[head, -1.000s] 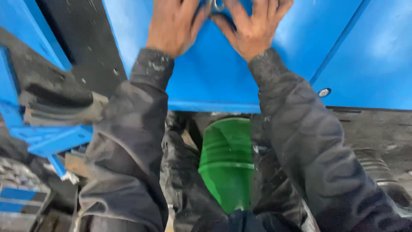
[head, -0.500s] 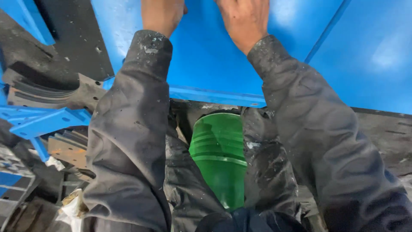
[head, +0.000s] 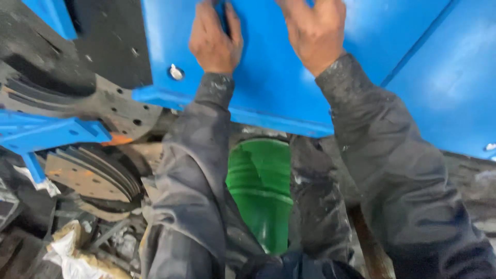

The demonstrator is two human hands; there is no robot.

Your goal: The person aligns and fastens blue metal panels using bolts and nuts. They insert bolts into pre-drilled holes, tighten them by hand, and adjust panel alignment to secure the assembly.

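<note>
Both my arms, in dirty grey sleeves, reach up to a blue metal panel (head: 268, 88). My left hand (head: 214, 41) lies against the panel with its fingers stretched upward, and a silver fastener (head: 176, 72) sits just to its left. About a hand's width to the right, my right hand (head: 314, 33) rests on the same panel with its fingers bent. The frame's top edge cuts off the fingertips of both hands, so I cannot see whether they hold anything.
A green bucket (head: 261, 191) stands below, between my arms. At the left are curved, perforated metal plates (head: 103, 108), a rusty stack of similar ones (head: 88, 175), a blue bracket (head: 46, 132) and a crumpled white rag (head: 67, 256). Another fastener (head: 490, 147) shows at the right edge.
The view has shifted, bringing the panel's left edge and the curved plates into sight. Both hands stay on the blue panel. A small metal part seen between them a second ago is out of view.
</note>
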